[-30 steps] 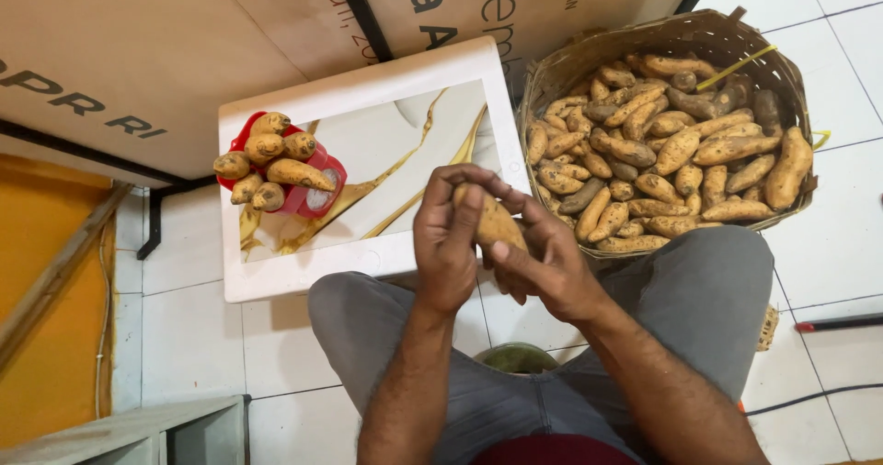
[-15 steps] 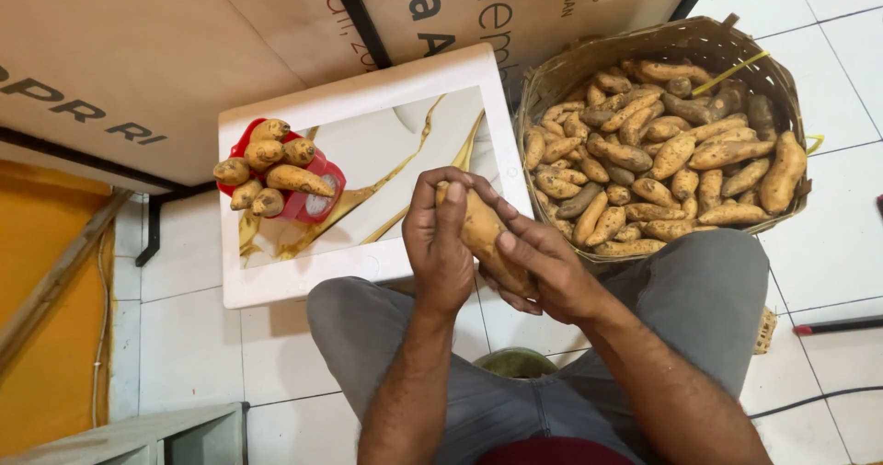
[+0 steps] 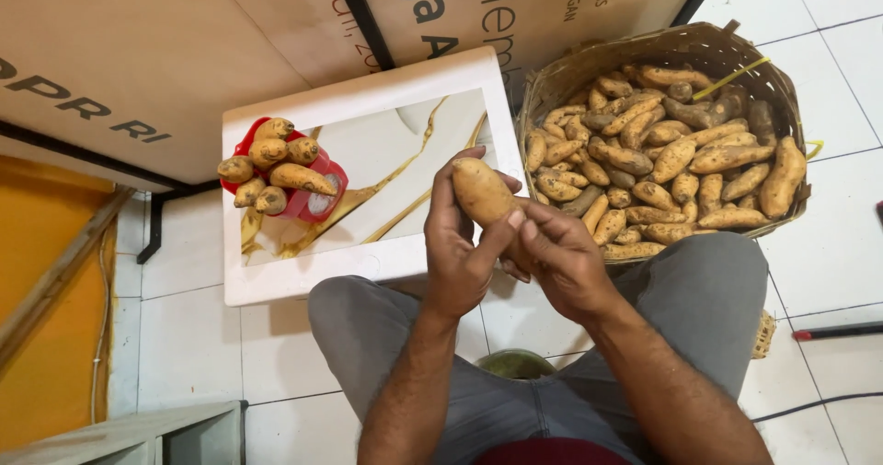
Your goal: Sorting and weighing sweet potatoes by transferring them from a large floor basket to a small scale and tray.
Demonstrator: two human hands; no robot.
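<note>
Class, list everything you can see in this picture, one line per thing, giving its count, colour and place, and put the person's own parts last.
held sweet potato: one, tan-orange, in both hands above the knees
woven basket: one, brown, upper right on the floor
basket sweet potatoes: many, tan-orange, heaped in the basket
white tray: one, white with gold-veined panel, centre left
red container: one, red, left part of the tray
small sweet potatoes: about six, tan, piled on the container
floor tiles: many, white, underneath
grey trousers: one pair, grey, bottom
left hand: one, grip closed on the sweet potato
right hand: one, fingers touching the sweet potato
</note>
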